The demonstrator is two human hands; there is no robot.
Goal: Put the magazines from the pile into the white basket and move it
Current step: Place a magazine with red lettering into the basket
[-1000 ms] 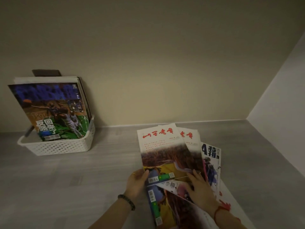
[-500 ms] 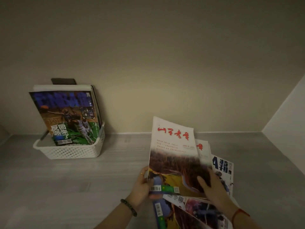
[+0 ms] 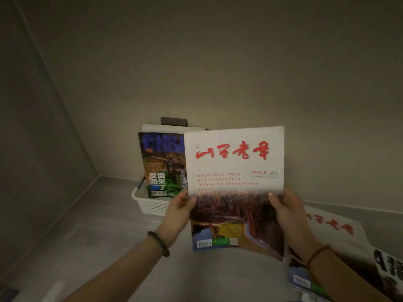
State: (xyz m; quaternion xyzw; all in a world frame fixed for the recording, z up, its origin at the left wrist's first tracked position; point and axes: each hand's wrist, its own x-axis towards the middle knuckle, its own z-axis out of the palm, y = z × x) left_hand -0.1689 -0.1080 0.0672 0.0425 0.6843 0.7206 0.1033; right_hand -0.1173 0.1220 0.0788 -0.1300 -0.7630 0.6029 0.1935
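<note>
I now have the white-and-red magazine (image 3: 235, 188) fully off the pile (image 3: 340, 243); a second ago it lay on top with my hands just working its edges. It is raised upright in front of me, my left hand (image 3: 180, 211) clamping its left edge and my right hand (image 3: 285, 211) its right edge. It now overlaps the right side of the white basket (image 3: 150, 204) near the floor's back edge, where before the two were well apart. The pile sits lower right, its next red-titled cover exposed.
</note>
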